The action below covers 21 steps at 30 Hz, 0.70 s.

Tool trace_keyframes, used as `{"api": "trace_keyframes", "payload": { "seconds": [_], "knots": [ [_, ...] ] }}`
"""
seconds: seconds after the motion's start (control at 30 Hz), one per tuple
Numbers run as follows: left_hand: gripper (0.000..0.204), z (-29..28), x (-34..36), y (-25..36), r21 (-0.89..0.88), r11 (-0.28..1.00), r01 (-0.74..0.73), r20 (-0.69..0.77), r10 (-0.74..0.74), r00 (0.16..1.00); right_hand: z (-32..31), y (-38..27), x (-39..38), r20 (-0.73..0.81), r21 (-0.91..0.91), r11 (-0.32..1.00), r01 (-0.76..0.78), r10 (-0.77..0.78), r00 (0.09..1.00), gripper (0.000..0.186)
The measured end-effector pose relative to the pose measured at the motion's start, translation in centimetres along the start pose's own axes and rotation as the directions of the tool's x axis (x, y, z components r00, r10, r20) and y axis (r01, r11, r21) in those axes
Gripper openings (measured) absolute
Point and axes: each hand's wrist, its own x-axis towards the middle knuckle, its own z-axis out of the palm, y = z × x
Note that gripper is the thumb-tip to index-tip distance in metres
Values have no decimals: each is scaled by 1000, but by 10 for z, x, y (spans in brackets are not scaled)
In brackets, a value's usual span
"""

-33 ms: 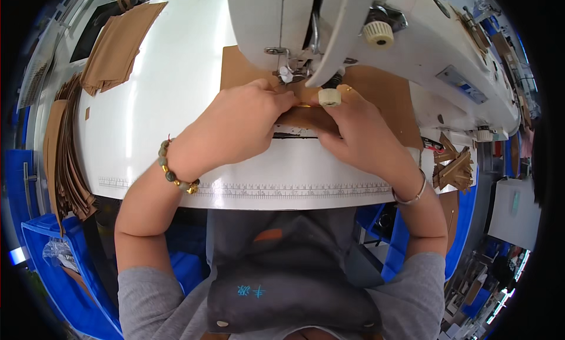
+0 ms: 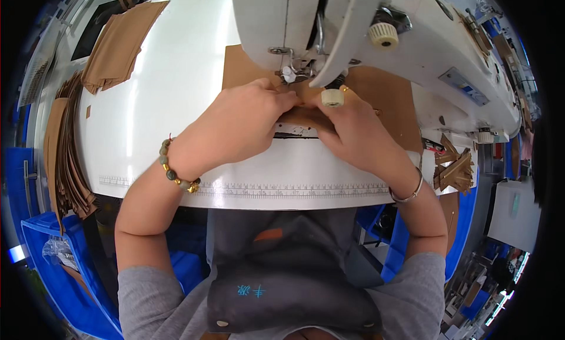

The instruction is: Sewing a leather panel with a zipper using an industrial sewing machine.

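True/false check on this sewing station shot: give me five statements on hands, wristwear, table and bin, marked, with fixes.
1. The left hand and the right hand are both at the brown material below the head of the sewing machine. True.
2. Neither hand has any wristwear. False: the left has a beaded bracelet, the right a metal bangle.
3. A ruler scale runs along the near edge of the white table. True.
4. All the brown material lies right of the left hand. False: a flat brown stack lies at the table's far left.
5. The blue bin at lower left holds clear plastic. True.
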Motion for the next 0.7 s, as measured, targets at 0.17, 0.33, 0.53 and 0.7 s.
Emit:
{"api": "trace_keyframes", "payload": {
  "seconds": [0.17,0.33,0.53,0.7],
  "knots": [
    [37,14,-13,-1,-82,992,-92,-238,71,969,21,3,-3,-77,-74,997,10,-15,997,34],
    [28,12,-86,-3,354,881,-314,-491,460,740,29,7,-11,-105,-111,994,0,-12,994,34],
    [32,38,-85,-29,216,976,1,-338,74,938,32,9,-7,-163,-128,991,27,-48,985,35],
    [41,38,-16,-84,164,987,-7,-389,71,919,29,7,-6,-99,-186,981,48,-68,993,40]
  ]
}}
